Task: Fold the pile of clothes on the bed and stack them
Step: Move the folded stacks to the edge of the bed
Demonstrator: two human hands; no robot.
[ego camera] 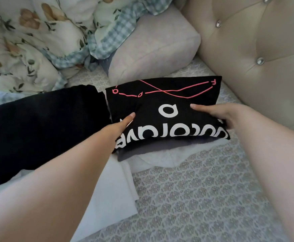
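Two hands, left hand [120, 125] and right hand [216, 113], grip one folded black shirt [165, 105].

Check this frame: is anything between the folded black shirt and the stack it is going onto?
Nothing visible is. Both the left hand and the right hand grip the folded black shirt, which already sits directly over the grey folded cloth and white folded cloth of the stack.

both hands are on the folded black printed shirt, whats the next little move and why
Probably lower the folded black shirt squarely onto the grey garment beneath it and let go. The left hand and right hand grip its two ends, it already looks fully folded, and it sits on top of that grey piece, beside the beige headboard.
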